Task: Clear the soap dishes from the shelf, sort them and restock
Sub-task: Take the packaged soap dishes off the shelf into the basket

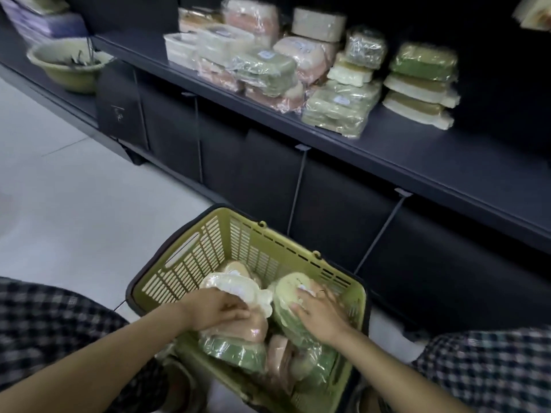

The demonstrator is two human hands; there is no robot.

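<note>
The left hand's fingers (238,312) curl over a cream wrapped soap dish (238,289) at the basket's centre, gripping it against a pink pack just beneath. The right hand (317,314) lies with fingers spread and fairly straight on a green wrapped dish (287,296) toward 3 o'clock of the basket, pressing it rather than clasping it. Both forearms enter from 6 o'clock.

The step in hand looks like sorting or lifting packs out of the olive basket (208,248). The film is probably slippery, so it is best to lift one pack at a time, pinching the rigid rim rather than the loose wrap, and to steady the neighbouring packs with the other hand so that the pile does not slump.

In the basket at least six packs show: about two green, about three pink, one cream; those underneath are hidden. On the dark shelf (417,150) at 12 to 1 o'clock about fifteen wrapped packs lie in loose stacks of white, pink, green and cream; blur prevents an exact count. One green basin (68,70) sits at 10 o'clock.
</note>
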